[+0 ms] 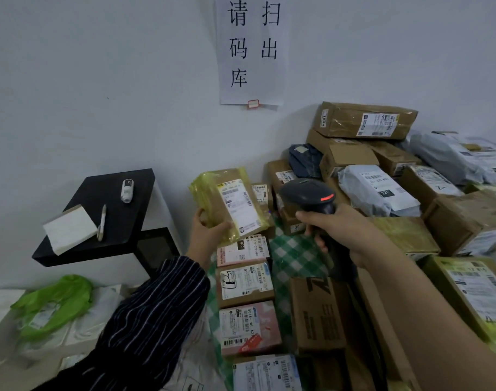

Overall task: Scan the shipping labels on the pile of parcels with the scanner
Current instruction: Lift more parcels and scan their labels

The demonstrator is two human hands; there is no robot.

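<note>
While my left hand [206, 234] grips a yellow-taped parcel [213, 190], my right hand [334, 230] is curled round the scanner [309, 194].
In the head view I see its label [238, 206] facing me, the scanner near on the right, and the pile [382, 165] on the counter [294, 249] behind.

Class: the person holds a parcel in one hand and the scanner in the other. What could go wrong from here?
1. The scanner in the right hand faces several labelled boxes close behind the held parcel, so it might read the wrong label.
2. The left hand grips only the parcel's lower corner; it could slip.
</note>
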